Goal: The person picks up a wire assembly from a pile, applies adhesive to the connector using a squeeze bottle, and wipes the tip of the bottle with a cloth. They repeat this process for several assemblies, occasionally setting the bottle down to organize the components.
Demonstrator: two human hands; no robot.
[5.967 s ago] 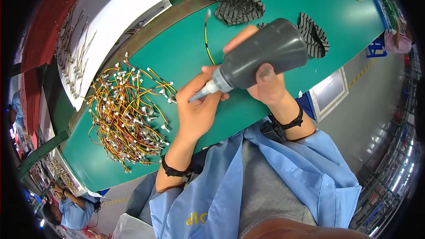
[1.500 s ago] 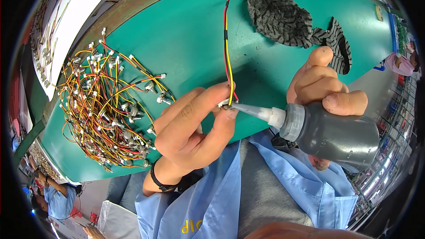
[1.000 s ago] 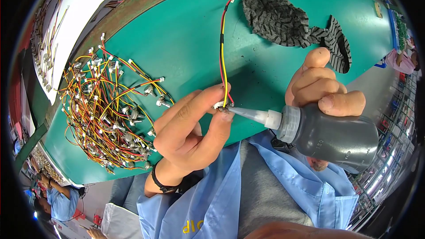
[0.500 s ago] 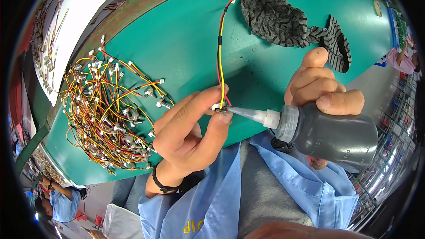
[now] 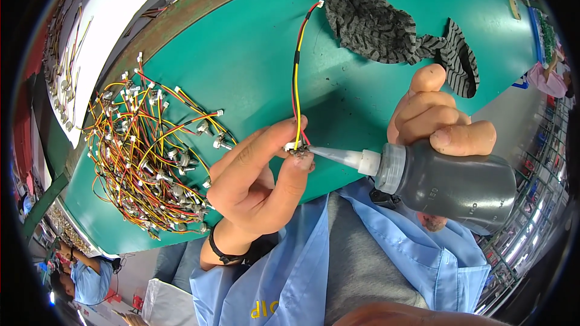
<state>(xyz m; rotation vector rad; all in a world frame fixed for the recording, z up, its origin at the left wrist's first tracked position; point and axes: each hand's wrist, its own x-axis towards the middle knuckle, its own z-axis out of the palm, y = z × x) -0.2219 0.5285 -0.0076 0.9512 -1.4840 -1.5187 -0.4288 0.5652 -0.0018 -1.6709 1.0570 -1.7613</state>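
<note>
My left hand (image 5: 257, 175) pinches a small potentiometer (image 5: 297, 148) between thumb and index finger. Its red, yellow and black wires (image 5: 296, 75) rise from the part to a white plug (image 5: 319, 4) at the top. In my right hand (image 5: 444, 124) is a squeeze bottle (image 5: 456, 187) of dark liquid, tipped on its side. The bottle's tapered nozzle (image 5: 338, 155) points left, its tip at the potentiometer's terminals; whether liquid is coming out cannot be made out. My right thumb is hidden behind the bottle.
A heap of wired potentiometers (image 5: 151, 163) covers the left of the green table (image 5: 254, 42). At the far side lies a crumpled grey-and-black striped cloth (image 5: 374, 18). A white tray (image 5: 109, 24) with more wired parts stands at the upper left. A co-worker (image 5: 90, 278) sits at lower left.
My left hand has shifted very slightly left with the potentiometer, its wires leaning a little differently. The bottle's nozzle stays at the terminals.
</note>
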